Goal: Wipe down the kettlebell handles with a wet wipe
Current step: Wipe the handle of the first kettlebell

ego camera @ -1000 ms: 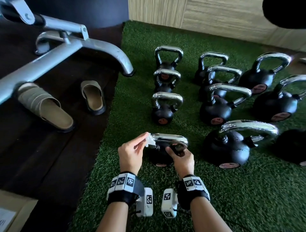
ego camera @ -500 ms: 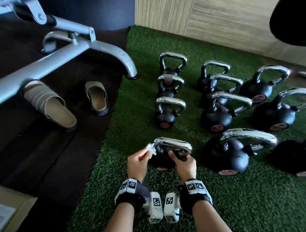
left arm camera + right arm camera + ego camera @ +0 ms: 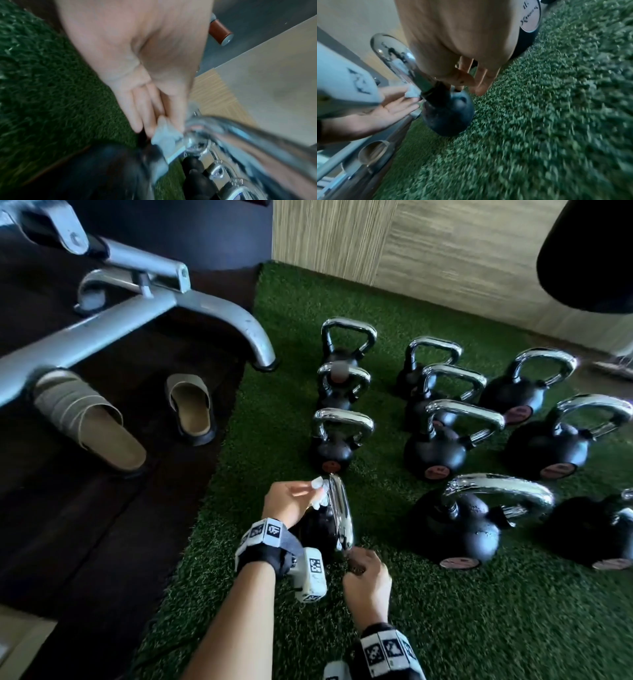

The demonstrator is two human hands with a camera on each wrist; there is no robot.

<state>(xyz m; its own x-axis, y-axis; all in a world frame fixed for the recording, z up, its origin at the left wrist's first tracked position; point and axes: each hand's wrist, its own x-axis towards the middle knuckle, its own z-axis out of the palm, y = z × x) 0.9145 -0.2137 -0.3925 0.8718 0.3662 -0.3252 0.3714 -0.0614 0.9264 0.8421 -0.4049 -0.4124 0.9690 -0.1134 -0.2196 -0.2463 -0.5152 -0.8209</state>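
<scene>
Turf [image 3: 462, 621] ran from the wood-panelled wall [image 3: 428, 251] down to a straight left edge against the dark floor [image 3: 85, 525], where two slippers [image 3: 191, 409] lay beside a grey machine frame [image 3: 144, 306]. Open turf lay near and right of the hands; other kettlebells [image 3: 455, 529] stood in rows beyond and to the right. The nearest kettlebell [image 3: 318, 535] stood between the hands, its chrome handle [image 3: 339, 511] edge-on in the head view. The left hand [image 3: 287, 503] pinched a white wet wipe [image 3: 318, 494] against the handle's far end. The right hand [image 3: 366, 577] touched the near end; whether it gripped could not be told.
</scene>
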